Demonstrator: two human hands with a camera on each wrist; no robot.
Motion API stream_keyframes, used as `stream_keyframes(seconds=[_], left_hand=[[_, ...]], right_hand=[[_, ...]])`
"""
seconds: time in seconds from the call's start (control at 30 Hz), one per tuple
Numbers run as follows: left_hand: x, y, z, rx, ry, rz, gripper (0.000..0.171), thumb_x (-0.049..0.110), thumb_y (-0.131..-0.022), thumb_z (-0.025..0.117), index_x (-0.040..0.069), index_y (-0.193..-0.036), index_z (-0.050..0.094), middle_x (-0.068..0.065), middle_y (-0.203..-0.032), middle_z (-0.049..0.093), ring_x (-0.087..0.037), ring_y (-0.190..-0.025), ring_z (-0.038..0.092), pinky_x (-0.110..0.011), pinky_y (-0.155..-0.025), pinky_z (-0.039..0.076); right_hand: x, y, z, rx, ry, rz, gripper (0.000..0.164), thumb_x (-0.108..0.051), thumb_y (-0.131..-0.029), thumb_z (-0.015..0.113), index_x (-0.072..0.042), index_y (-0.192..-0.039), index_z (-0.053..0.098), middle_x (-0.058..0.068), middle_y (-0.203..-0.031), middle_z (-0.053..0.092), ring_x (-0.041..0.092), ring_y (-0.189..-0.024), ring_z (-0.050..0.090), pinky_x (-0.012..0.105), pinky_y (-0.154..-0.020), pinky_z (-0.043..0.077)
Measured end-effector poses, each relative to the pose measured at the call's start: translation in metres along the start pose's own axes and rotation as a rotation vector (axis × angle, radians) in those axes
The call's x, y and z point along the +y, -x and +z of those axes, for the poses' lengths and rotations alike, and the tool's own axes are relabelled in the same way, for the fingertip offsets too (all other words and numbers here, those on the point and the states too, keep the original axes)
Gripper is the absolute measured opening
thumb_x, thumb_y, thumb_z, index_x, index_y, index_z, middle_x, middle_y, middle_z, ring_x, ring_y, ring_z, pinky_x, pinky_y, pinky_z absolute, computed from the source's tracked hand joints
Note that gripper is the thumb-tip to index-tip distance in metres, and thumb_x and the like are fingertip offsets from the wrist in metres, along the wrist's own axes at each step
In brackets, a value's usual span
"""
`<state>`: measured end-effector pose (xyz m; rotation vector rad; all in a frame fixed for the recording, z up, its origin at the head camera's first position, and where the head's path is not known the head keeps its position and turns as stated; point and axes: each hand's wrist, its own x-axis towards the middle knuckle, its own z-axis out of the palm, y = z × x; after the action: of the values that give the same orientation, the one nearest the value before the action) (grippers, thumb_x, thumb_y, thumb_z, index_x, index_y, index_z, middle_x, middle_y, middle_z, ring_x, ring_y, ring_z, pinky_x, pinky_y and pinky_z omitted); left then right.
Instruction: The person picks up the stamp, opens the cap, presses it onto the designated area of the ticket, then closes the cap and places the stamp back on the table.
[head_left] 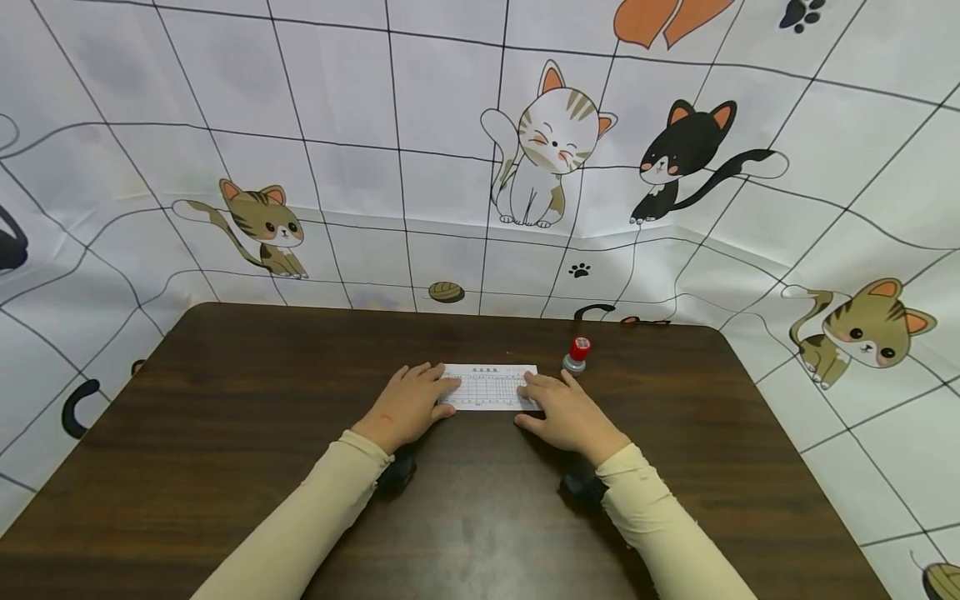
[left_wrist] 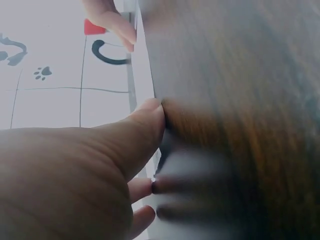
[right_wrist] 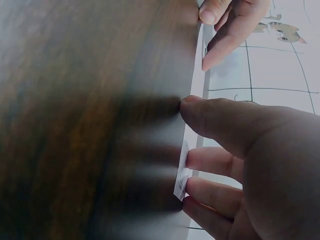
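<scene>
A white paper form (head_left: 489,387) printed with a table grid lies flat on the dark wooden table. My left hand (head_left: 408,403) rests on the form's left end, fingers spread and fairly straight, thumb down by the near edge. On the opposite end, my right hand (head_left: 567,414) touches the paper with extended fingertips, its thumb set on the table near the lower corner. In the right wrist view, one corner of the form (right_wrist: 181,182) tilts up slightly by the fingers. Just beyond the right hand stands a small red-topped stamp (head_left: 577,355) with a grey base.
The brown table (head_left: 225,467) reaches back to a white curtain (head_left: 337,100) printed with cats and grid lines. Dark wrist cameras (head_left: 397,473) sit under both cream sleeves (head_left: 303,517).
</scene>
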<state>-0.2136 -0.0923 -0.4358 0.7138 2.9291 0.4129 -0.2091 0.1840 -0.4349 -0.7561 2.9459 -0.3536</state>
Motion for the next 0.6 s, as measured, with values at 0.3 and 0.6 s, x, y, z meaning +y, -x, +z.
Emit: stream_keyframes(seconds=[0.3, 0.6], left_hand=[[-0.0029, -0.0008, -0.0036, -0.003, -0.01, 0.031, 0.057, 0.035, -0.101, 0.066, 0.01, -0.151, 0.054, -0.02, -0.156, 0.047, -0.039, -0.146, 0.042, -0.059, -0.121, 0.028], [-0.0054, -0.0004, -0.0034, -0.003, 0.0, 0.046, 0.054, 0.035, -0.1, 0.068, 0.01, -0.147, 0.059, -0.02, -0.156, 0.048, -0.04, -0.144, 0.044, -0.057, -0.117, 0.037]], right_hand=[[0.0025, 0.0015, 0.0009, 0.007, -0.005, -0.033, 0.054, -0.036, -0.098, 0.071, -0.003, -0.14, 0.063, 0.017, -0.155, 0.05, 0.033, -0.146, 0.044, 0.065, -0.122, 0.017], [0.0031, 0.0035, -0.0003, -0.024, -0.017, -0.034, 0.057, -0.036, -0.099, 0.071, -0.002, -0.143, 0.06, 0.019, -0.158, 0.046, 0.036, -0.148, 0.041, 0.058, -0.123, 0.023]])
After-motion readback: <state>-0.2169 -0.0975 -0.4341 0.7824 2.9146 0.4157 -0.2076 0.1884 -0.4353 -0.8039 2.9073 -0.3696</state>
